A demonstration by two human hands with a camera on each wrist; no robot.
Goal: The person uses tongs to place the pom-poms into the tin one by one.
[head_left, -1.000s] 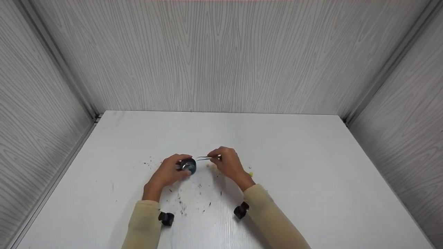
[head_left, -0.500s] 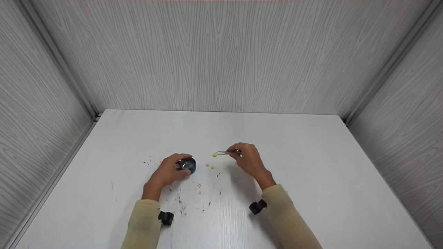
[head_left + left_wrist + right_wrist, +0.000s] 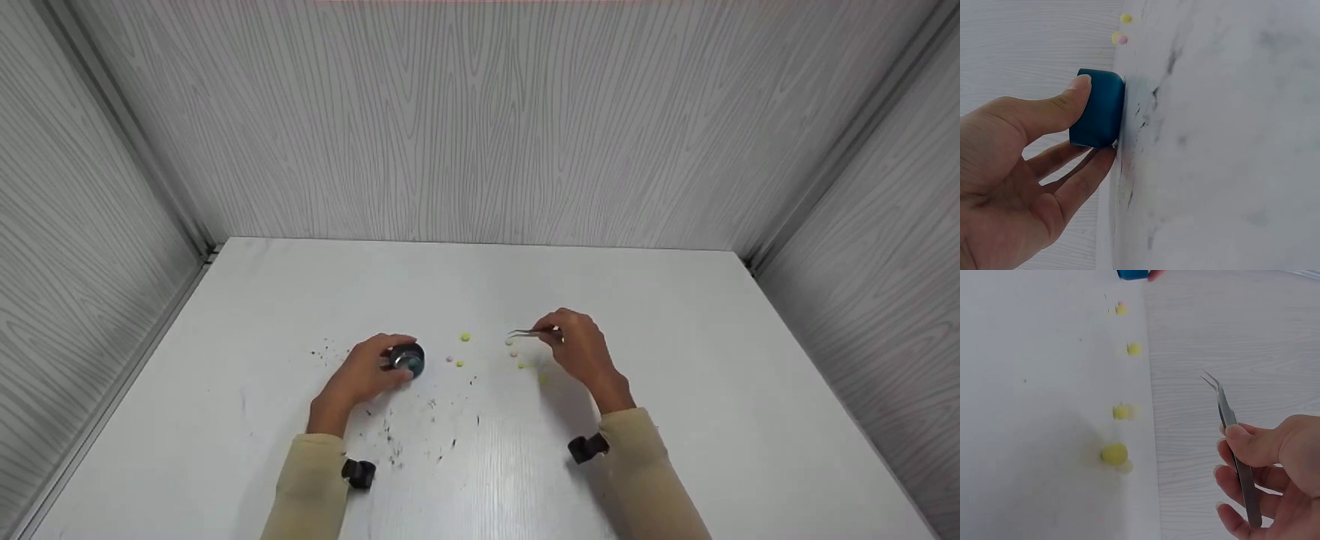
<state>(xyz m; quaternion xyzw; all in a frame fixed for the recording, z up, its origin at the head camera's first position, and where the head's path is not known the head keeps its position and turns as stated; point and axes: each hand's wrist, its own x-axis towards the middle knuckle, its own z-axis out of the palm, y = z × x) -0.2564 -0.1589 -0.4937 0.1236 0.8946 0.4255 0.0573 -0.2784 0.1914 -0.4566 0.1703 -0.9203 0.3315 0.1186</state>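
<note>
Near the middle of the table, my left hand [image 3: 365,373] grips a small blue-teal round container [image 3: 409,360]. The left wrist view shows my thumb on the side of the blue container [image 3: 1098,109], which stands against the white tabletop. My right hand [image 3: 581,346] holds steel tweezers [image 3: 1230,422] with bent tips, slightly apart and with nothing between them. Those tips hover close to a pale bead [image 3: 509,342] and a pinkish bead [image 3: 514,353]. Between the hands lie a larger yellow bead [image 3: 465,337], a pink bead [image 3: 449,358] and a small yellow bead [image 3: 460,364].
A small yellow bead [image 3: 521,366] and another yellow one [image 3: 543,379] lie beside my right hand. Dark specks and smudges [image 3: 390,439] mark the white table [image 3: 637,300] in front of the container. Grey wood-grain panels [image 3: 465,127] rise behind and at both sides.
My right hand has moved right with the tweezers, from beside the container, past the larger yellow bead, to the pale beads. Beads it covered now show. My left hand and the container stay put.
</note>
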